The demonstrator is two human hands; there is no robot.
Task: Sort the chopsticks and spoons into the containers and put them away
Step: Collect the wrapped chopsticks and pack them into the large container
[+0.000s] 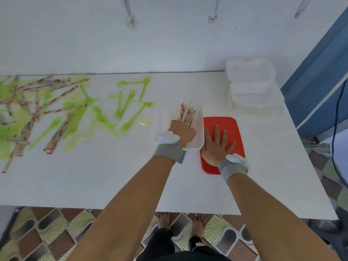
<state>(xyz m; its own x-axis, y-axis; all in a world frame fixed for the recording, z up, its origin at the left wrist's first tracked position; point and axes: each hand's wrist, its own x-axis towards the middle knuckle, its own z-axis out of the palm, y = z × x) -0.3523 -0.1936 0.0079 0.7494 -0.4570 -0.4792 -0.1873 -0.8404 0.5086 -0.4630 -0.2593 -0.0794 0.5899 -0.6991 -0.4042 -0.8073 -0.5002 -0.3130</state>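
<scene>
White tabletop (113, 176), matte and bare near the front edge; pale wall (169, 44) behind, three metal brackets (130, 16) fixed to it. No legible writing or brand anywhere; red-printed paper sleeves on the chopsticks too blurred to read. Patterned fan-motif floor tiles (56, 228) below, bare feet visible past the table edge, blue panel (320, 72) at far right.

Left hand (181, 131) reaching into the white rectangular container (199, 132), fingers curled downward over the near ends of a bundle of wrapped chopsticks (186, 112), apparently gripping them; fingertips themselves hidden. Bundle lying lengthwise inside the container, running away beyond the knuckles.

Right hand (216, 146) laid flat, palm down, fingers straight and spread, pressing on the red lid (226, 129), holding nothing. Lid just beside the container, thumb side almost touching its wall. Grey wristbands with white sensors on both wrists, forearms extended straight forward.

Beyond the right fingertips, well apart: stack of clear plastic containers (252, 85) at the back right corner. Left of the left hand: loose green spoons (131, 102), pale yellowish spoons (82, 136) and more scattered chopsticks (56, 87) in a tangled heap toward the left edge.
</scene>
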